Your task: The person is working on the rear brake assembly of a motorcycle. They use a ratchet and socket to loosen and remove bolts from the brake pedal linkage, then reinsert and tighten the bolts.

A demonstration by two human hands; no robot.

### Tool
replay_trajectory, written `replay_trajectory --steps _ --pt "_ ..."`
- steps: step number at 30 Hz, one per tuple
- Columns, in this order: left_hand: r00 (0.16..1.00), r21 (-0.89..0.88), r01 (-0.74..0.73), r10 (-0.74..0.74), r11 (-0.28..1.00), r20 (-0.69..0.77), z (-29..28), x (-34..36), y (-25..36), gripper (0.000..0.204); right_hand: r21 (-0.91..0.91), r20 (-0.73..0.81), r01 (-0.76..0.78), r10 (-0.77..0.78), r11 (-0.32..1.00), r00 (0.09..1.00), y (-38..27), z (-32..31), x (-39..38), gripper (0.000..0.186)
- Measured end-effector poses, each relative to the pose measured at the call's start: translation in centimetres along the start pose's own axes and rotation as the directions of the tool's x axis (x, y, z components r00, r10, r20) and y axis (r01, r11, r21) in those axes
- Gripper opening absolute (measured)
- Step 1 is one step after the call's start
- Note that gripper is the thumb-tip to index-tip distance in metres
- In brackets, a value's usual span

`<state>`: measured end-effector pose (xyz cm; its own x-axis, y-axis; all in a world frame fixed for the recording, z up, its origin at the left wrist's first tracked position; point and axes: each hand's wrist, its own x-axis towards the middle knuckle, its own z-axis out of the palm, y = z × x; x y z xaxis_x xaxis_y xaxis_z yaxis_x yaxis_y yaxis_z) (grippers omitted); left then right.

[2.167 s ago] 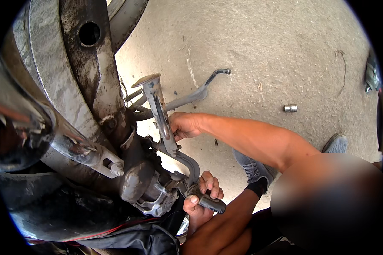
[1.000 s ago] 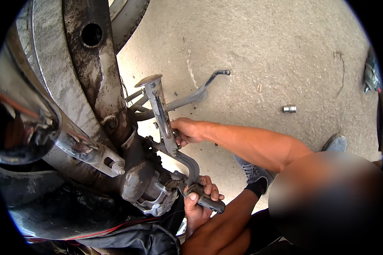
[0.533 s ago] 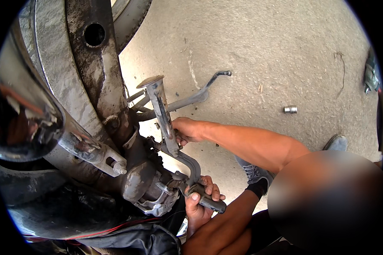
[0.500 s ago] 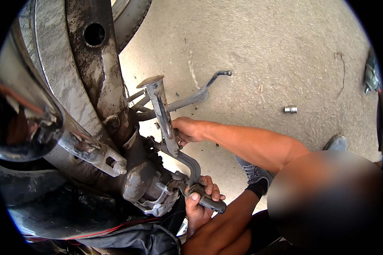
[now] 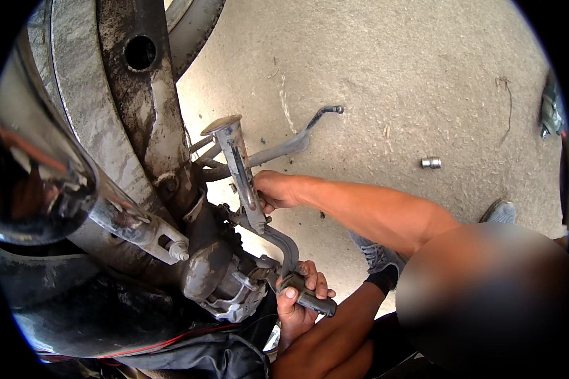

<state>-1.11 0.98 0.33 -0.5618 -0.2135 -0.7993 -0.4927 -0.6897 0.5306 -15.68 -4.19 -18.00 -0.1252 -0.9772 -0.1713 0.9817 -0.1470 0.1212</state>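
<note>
My left hand (image 5: 302,303) comes up from the lower edge, palm toward me, its fingers and thumb wrapped round the black footpeg (image 5: 319,305). A curved dark metal bar (image 5: 283,242) runs up from the peg. My right hand (image 5: 275,191) reaches in from the right, fingers curled at the lower part of a worn metal stand leg (image 5: 238,167) with a flat foot plate. The leg partly hides those fingertips, and what they grip cannot be made out. Beside both hands is the dirty motorcycle engine (image 5: 215,271).
A bent dark pedal lever (image 5: 284,150) sticks out over the concrete floor. A chrome socket (image 5: 431,163) lies on the ground at the right. A grey shoe (image 5: 378,256) is below my right forearm. Chrome tubing (image 5: 126,218) and a tyre (image 5: 195,35) stand at the left. A round blur covers the lower right.
My right hand has shifted slightly up and left, and the top of the stand leg has moved a little left. My left hand stays on the footpeg.
</note>
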Motion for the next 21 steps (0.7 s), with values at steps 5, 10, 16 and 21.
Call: replay_trajectory --steps 5,10,16,21 --pt "1.000 0.009 0.006 -0.006 1.000 0.013 0.1 0.0 0.2 0.040 -0.009 0.102 -0.031 0.032 0.999 0.994 -0.3 -1.2 -0.4 0.016" --pt "1.000 0.015 -0.001 0.001 1.000 0.005 0.1 -0.1 0.2 0.041 -0.073 0.094 -0.070 0.077 0.995 0.993 -1.0 -1.0 -0.6 0.016" --pt "1.000 0.015 0.006 -0.006 1.000 0.031 -0.1 0.1 0.0 0.041 -0.046 0.100 -0.137 0.141 0.989 0.985 -0.7 -1.4 -0.5 0.015" --pt "1.000 0.004 -0.002 0.002 1.000 0.031 0.0 0.0 0.2 0.041 -0.026 0.035 -0.170 0.171 0.985 0.985 -0.9 -0.4 -0.7 0.015"
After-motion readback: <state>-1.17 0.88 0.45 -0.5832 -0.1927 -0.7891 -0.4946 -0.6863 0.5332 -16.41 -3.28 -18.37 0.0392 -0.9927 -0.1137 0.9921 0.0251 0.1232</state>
